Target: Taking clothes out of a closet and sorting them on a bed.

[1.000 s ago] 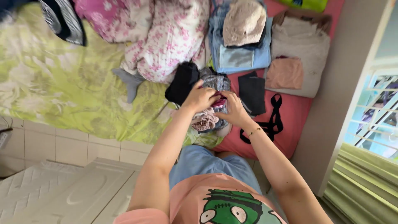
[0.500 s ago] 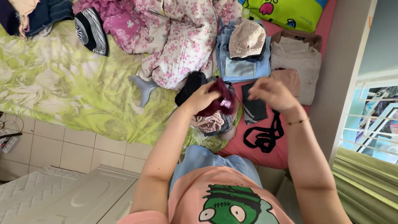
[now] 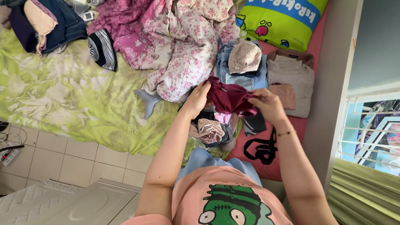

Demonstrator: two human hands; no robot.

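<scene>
Maroon garment (image 3: 230, 98), held above small clothes pile (image 3: 211, 127) at bed edge, long axis stretched crosswise between hands, left hand (image 3: 197, 99) pinching one end, right hand (image 3: 268, 105) clasped on the other.

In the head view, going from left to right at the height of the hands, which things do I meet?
Green floral bedsheet → grey fin-shaped cloth → left hand → maroon garment → right hand → folded beige top → window grille.
</scene>
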